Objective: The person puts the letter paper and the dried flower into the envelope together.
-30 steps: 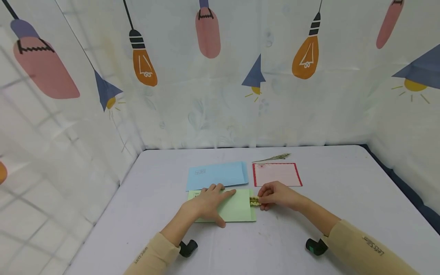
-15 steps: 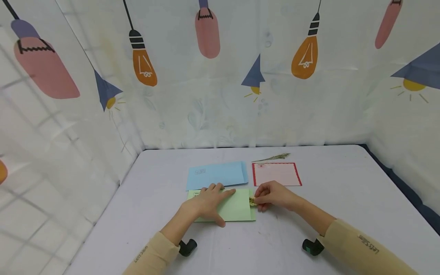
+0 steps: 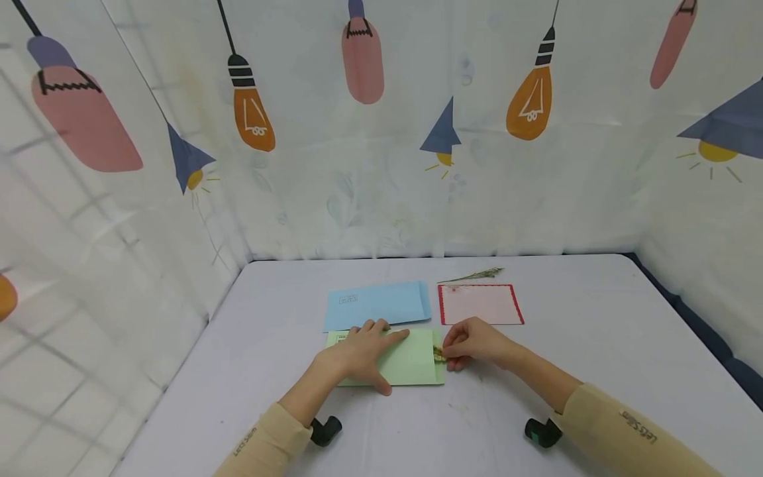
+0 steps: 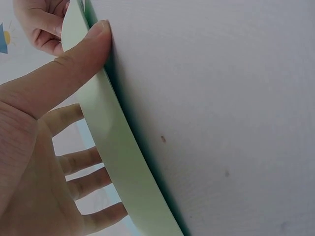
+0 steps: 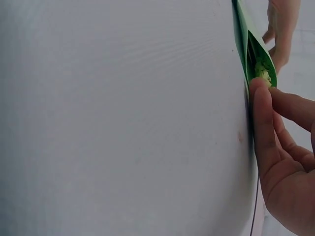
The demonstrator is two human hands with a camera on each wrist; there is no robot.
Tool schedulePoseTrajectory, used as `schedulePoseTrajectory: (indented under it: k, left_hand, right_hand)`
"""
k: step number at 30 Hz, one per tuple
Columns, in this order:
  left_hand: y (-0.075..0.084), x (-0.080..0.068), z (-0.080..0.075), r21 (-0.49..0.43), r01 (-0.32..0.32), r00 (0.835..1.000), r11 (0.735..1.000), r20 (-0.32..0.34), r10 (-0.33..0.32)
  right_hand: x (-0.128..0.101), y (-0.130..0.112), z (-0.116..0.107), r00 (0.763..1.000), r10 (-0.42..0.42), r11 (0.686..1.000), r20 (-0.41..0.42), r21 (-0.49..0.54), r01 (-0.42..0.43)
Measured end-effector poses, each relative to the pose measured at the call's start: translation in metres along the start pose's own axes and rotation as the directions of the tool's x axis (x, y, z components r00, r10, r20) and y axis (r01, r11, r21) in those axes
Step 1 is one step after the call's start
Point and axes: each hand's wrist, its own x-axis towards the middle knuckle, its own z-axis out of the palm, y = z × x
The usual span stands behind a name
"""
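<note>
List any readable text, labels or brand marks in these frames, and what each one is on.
"Let's Slim": printed lengthwise on the right sleeve, head view.
Print on the left sleeve: looks like the same mark, too small to read for sure.
Small printed box on the blue envelope: too small to read.
Printed mark at the left end of the green envelope, beside the left hand: too small to read.
Red-bordered card: no legible text.
Wrist views: no text.

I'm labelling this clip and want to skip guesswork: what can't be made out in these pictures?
- Dried sprig: mostly inside the green envelope; head view shows only its tip.
- Right hand: right wrist view cuts it off at the edge.
- Blue envelope: its printing is too small to read.
- Left hand covers the green envelope's printed corner.
</note>
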Motion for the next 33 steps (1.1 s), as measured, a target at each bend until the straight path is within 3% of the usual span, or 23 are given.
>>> schedulePoseTrajectory:
  k: [14,24,33]
  left_hand:
    - [0.002,0.000,-0.001,-0.010,0.013,1.000,1.000,0.005,-0.013]
    - [0.000,0.001,0.002,-0.046,0.009,1.000,0.999,0.000,-0.009]
    - [0.000,-0.001,0.002,-0.036,0.014,1.000,0.999,0.003,-0.014]
  right_hand:
    - [0.007,-0.002,0.009,0.998,-0.053,0.994,0.046,0.098,0.048]
    - [0.011,-0.008,0.018,0.998,-0.037,0.995,0.050,0.094,0.032]
    - [0.006,-0.008,0.011,0.995,-0.048,0.991,0.092,0.129,0.035]
